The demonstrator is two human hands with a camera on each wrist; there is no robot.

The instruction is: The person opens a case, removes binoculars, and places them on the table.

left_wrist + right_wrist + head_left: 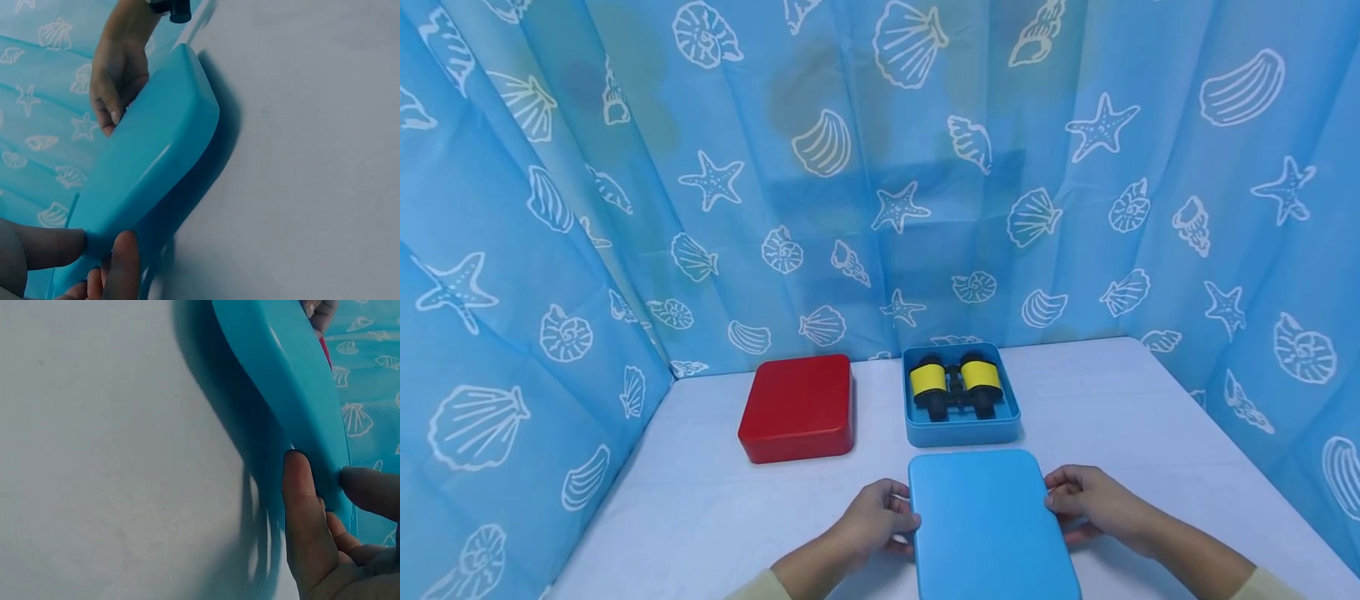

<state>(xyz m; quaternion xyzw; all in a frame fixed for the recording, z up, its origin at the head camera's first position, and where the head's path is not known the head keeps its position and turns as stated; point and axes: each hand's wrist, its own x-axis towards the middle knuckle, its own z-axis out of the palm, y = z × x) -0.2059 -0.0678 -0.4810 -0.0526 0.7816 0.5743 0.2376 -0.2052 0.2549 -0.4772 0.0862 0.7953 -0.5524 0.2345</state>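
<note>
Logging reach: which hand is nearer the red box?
Left. The left hand is in front and right of the red box; the right hand is farther right, across the blue lid.

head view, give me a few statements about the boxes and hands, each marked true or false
1. The left hand and right hand grip opposite sides of the blue lid. True.
2. The open blue box holds binoculars. True.
3. The blue lid is fitted on the open blue box. False: it is apart, nearer the person.
4. The red box stands left of the open blue box. True.
5. The binoculars are black all over. False: they have yellow bands.
</note>
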